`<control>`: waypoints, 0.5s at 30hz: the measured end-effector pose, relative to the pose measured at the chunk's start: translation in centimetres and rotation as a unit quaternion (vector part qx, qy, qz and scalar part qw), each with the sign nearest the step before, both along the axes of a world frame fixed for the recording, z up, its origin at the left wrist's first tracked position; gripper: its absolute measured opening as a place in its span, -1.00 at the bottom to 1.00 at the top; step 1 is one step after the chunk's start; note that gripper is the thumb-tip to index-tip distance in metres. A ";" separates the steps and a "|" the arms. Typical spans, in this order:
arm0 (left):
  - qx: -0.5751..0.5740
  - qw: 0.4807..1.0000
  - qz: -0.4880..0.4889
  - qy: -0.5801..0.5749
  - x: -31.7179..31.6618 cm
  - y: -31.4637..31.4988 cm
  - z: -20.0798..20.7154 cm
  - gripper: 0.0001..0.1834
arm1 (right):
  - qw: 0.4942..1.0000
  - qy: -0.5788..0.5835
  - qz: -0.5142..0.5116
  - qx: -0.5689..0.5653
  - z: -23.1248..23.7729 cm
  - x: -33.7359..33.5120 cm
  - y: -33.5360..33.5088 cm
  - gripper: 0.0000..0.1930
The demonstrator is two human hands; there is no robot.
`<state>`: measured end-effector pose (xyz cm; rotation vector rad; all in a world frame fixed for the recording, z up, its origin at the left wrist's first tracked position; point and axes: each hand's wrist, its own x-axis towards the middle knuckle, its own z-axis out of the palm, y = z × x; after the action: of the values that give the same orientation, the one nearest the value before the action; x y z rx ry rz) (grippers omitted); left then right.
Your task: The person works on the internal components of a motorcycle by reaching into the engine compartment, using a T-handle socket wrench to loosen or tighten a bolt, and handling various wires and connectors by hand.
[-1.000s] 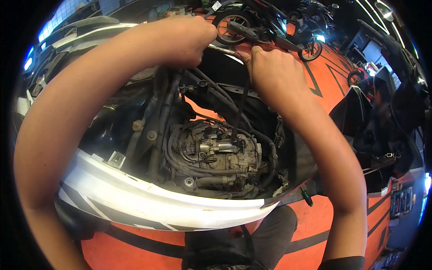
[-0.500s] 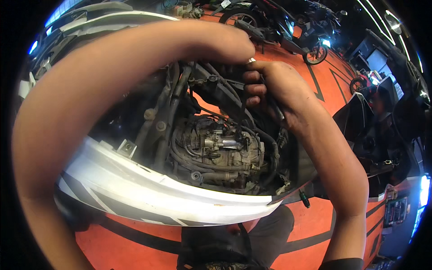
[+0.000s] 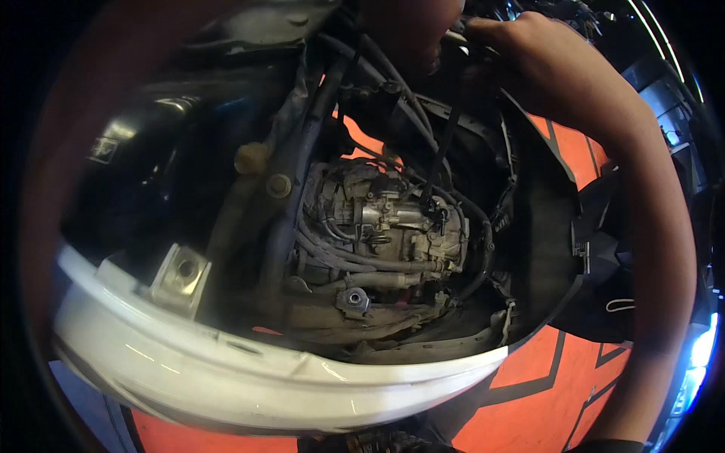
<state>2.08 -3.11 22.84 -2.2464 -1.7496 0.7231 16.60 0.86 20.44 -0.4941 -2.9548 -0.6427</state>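
Note:
My left arm arches over the scooter from the left, and my left hand (image 3: 415, 26) sits in deep shadow at the top edge, its fingers hidden. Beside it is my right hand (image 3: 529, 49), closed, with its thumb toward the left hand. A small pale bit shows between the hands, too dark to name. From below the right hand a thin dark cable or strip (image 3: 448, 140) runs down to the metal throttle body (image 3: 400, 216). That part sits on the dirty engine (image 3: 445, 245) inside the opened scooter body.
A white body panel (image 3: 302, 389) curves along the near side, with a metal bracket (image 3: 181, 275) at its left. A dark frame tube (image 3: 298, 189) and several hoses cross the bay. Black plastic panels (image 3: 544, 219) stand at the right, above an orange floor (image 3: 529, 370).
My view has moved closer to the engine bay. Both hands now appear higher, near the top edge and in darker shadow, still close together. The parked motorcycles behind have mostly left the view.

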 end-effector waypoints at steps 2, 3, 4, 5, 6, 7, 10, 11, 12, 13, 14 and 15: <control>-0.010 0.999 0.012 0.051 0.2 -0.3 0.7 -0.58 | 0.986 -0.127 -0.104 -0.014 0.8 -0.5 0.4 -0.68; -0.016 0.997 0.013 0.075 0.3 -0.5 0.7 -0.57 | 0.987 -0.142 -0.077 0.004 1.3 -0.8 0.6 -0.66; -0.021 0.995 0.013 0.100 0.4 -0.6 0.7 -0.56 | 0.992 -0.050 0.097 0.063 0.2 -0.7 0.6 -0.69; 0.005 0.996 0.030 0.081 0.6 -0.8 0.5 -0.58 | 0.994 -0.030 0.081 0.060 0.4 -0.8 0.7 -0.69; 0.028 0.997 0.043 0.058 0.5 -0.5 0.2 -0.60 | 0.996 -0.010 0.064 0.057 0.1 -0.9 0.7 -0.70; 0.043 0.997 0.053 0.036 1.0 -0.6 -0.2 -0.62 | 0.986 -0.069 -0.145 -0.031 0.2 -0.7 0.3 -0.69; 0.100 0.991 0.085 -0.029 1.8 -0.7 -0.9 -0.67 | 0.908 -0.014 -0.323 -0.268 1.9 -0.3 -2.2 -0.62; 0.118 0.988 0.089 -0.053 1.8 -0.7 -1.0 -0.69 | 0.905 -0.003 -0.349 -0.244 1.7 -0.4 -3.1 -0.60; 0.132 0.985 0.081 -0.080 1.8 -0.5 -1.1 -0.71 | 0.901 0.026 -0.373 -0.221 1.3 -0.2 -4.2 -0.59; 0.146 0.984 0.022 -0.102 1.1 -0.1 -1.4 -0.73 | 0.895 0.056 -0.395 -0.199 1.0 -0.2 -5.5 -0.57; 0.158 0.980 -0.038 -0.119 0.5 0.5 -1.6 -0.75 | 0.888 0.087 -0.416 -0.178 0.3 0.2 -6.7 -0.55; 0.168 0.966 -0.150 -0.129 -0.8 0.2 -1.9 -0.77 | 0.849 0.124 -0.450 -0.247 1.9 0.3 -7.8 -0.55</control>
<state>1.25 -2.91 20.91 -2.3601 -1.4434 0.0657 16.94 -6.94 22.31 -1.8805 -2.4617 0.1937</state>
